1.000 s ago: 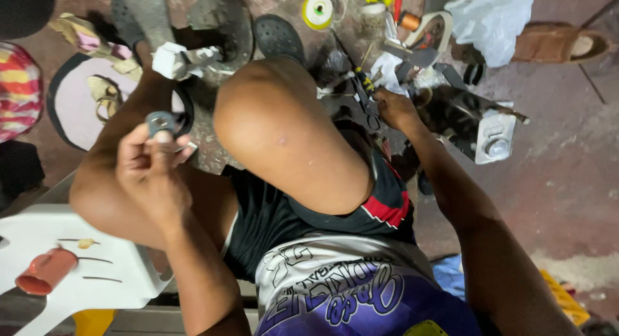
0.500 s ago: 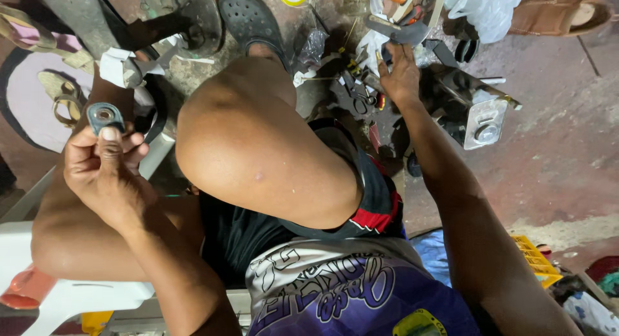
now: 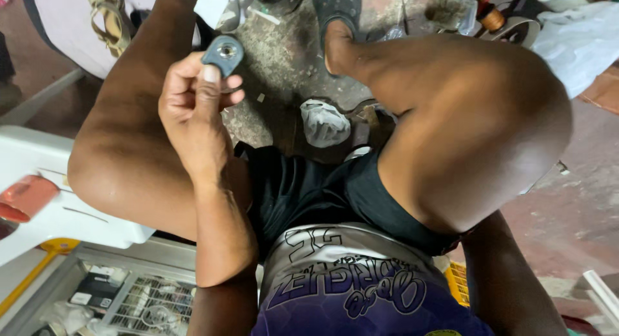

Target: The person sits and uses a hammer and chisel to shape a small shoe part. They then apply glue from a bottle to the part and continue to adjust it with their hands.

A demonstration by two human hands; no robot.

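Head view: seated over a grimy concrete floor (image 3: 284, 71), the person's left hand (image 3: 193, 107) pinches a small dark grey metal plate with a round central hole (image 3: 224, 52) between thumb and fingertips, raised between the knees; the right hand is out of view.

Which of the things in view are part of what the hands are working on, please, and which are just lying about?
In hand:
left hand
small grey metal part

Lying about:
crumpled plastic bag
black sandal
copper wire spool
white plastic stool
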